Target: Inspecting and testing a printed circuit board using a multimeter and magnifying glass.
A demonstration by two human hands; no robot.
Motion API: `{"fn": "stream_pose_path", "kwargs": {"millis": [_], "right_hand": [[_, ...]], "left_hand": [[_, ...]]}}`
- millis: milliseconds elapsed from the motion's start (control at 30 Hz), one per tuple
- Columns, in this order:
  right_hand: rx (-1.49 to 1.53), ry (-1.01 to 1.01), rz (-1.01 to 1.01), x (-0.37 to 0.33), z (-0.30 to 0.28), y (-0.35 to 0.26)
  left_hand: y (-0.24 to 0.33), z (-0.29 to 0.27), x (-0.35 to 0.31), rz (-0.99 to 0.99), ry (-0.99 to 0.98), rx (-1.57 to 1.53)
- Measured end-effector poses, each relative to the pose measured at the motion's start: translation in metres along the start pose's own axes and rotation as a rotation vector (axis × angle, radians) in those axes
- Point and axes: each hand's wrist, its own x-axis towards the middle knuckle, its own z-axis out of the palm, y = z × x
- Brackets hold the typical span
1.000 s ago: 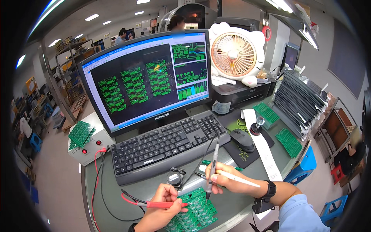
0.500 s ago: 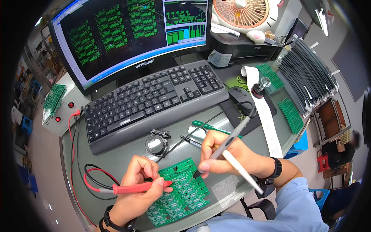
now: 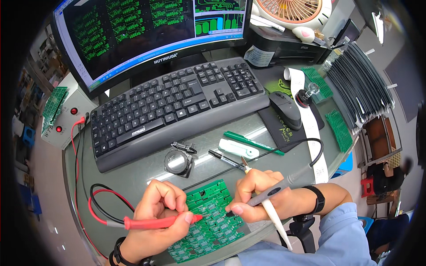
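Note:
A green circuit board panel (image 3: 206, 237) lies on the desk in front of me. My left hand (image 3: 155, 206) is closed around a red test probe (image 3: 146, 223), whose tip points at the middle of the panel. In my right hand (image 3: 262, 199) is a grey-black test probe (image 3: 271, 192), its dark tip low over the panel's right part. Whether either tip touches the board I cannot tell. The same hand also grips a slim white-handled tool (image 3: 276, 221); its thin brownish tip sticks out above the fingers.
Beyond the panel lie a round black-rimmed magnifier (image 3: 177, 162), a black marker (image 3: 222, 158), a white-and-mint cutter (image 3: 238, 149) and a green pen (image 3: 253, 142). Farther back are a keyboard (image 3: 177, 111), mouse (image 3: 285, 108) and monitor (image 3: 133, 35). Probe leads run left to a white box (image 3: 66, 113).
The red probe's tip has shifted slightly right and down over the panel. My right hand has moved right and down, its probe now lying flatter. The whole view has shifted a little.

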Motion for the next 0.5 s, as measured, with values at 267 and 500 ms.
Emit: {"fn": "stream_pose_path", "kwargs": {"millis": [267, 500], "right_hand": [[-0.09, 0.003, -0.042, 0.0011, 0.0003, 0.0003], [-0.157, -0.012, -0.017, 0.0019, 0.0012, -0.0014]], "left_hand": [[-0.0011, 0.0026, 0.0008, -0.005, 0.007, 0.018], [-0.0006, 0.0021, 0.0002, -0.006, 0.008, 0.036]]}}
